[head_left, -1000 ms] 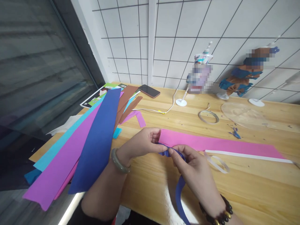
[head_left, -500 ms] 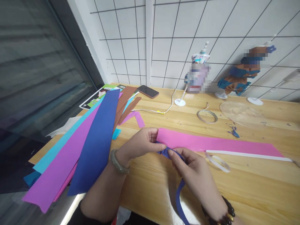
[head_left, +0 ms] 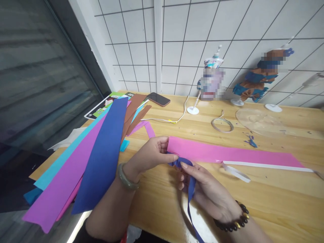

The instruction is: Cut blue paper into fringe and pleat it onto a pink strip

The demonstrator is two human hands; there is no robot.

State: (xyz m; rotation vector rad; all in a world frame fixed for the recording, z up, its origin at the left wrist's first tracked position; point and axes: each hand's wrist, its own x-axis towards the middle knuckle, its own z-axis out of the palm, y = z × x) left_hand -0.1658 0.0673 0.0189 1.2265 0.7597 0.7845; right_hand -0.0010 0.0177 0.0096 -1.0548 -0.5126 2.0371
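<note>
One narrow blue strip point(head_left: 191, 187), clamped by left hand point(head_left: 153, 153) and right hand point(head_left: 208, 189). Bunched at fingertips point(head_left: 174, 157), tail toward 6 o'clock.

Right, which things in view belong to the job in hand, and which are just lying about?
Job in hand:
- blue strip, pinched by the left hand and right hand
- probably the pink strip, lying just beyond the hands

Apparently just lying about:
- phone
- white cable
- clear disc
- blue scraps

Smooth wooden table point(head_left: 265, 202), matt blue ribbon point(head_left: 191, 185), matt pink sheet point(head_left: 227, 154), glossy phone point(head_left: 159, 99)
</note>
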